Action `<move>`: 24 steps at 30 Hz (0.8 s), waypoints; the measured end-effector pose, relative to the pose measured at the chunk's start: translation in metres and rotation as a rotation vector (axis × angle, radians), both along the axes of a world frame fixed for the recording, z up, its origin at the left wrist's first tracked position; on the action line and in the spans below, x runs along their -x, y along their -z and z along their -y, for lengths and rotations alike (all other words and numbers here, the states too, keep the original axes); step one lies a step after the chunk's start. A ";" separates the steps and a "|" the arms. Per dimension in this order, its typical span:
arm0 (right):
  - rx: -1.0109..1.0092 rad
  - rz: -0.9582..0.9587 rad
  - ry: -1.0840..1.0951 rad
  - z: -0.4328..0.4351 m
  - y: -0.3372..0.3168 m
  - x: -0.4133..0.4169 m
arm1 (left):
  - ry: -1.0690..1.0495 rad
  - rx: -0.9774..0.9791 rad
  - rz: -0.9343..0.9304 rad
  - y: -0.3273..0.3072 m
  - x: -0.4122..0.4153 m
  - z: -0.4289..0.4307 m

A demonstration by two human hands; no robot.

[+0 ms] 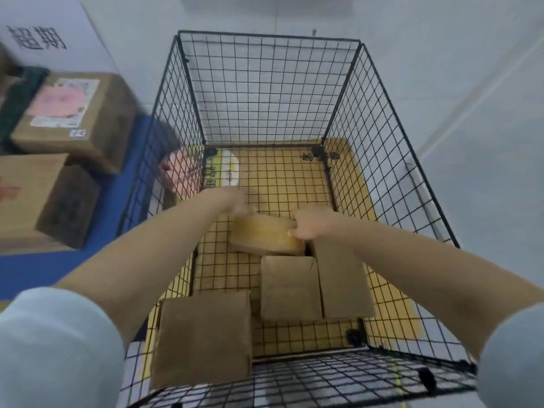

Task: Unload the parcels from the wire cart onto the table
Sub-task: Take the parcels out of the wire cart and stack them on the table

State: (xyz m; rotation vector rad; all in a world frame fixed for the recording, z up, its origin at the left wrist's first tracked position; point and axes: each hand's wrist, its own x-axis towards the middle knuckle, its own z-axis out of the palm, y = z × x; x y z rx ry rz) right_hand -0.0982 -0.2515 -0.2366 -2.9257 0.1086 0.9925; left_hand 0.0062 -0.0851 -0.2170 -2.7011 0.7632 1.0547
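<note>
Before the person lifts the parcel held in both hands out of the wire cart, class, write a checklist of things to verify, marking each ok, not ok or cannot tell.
1. The right hand pinches the held parcel: ok.
2. Grip of the left hand: blurred, cannot tell.
3. The wire cart is open above it: ok.
4. The held parcel is free of the neighbouring parcel: cannot tell.
5. Bare spot on the blue table: ok.

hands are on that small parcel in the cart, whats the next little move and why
Probably lift the small parcel straight up: the right hand grips its edge, the left hand, blurred, meets its far corner, and the wire cart has high walls around it.
</note>
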 end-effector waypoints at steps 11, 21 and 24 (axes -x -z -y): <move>-0.265 -0.054 0.285 0.003 0.001 -0.006 | -0.396 0.104 -0.513 -0.007 0.001 0.000; -0.537 0.603 0.783 0.005 -0.081 -0.023 | -0.651 0.591 -0.020 -0.104 -0.017 0.007; -0.655 0.666 0.856 0.007 -0.105 -0.026 | -0.633 0.641 0.077 -0.128 -0.023 0.008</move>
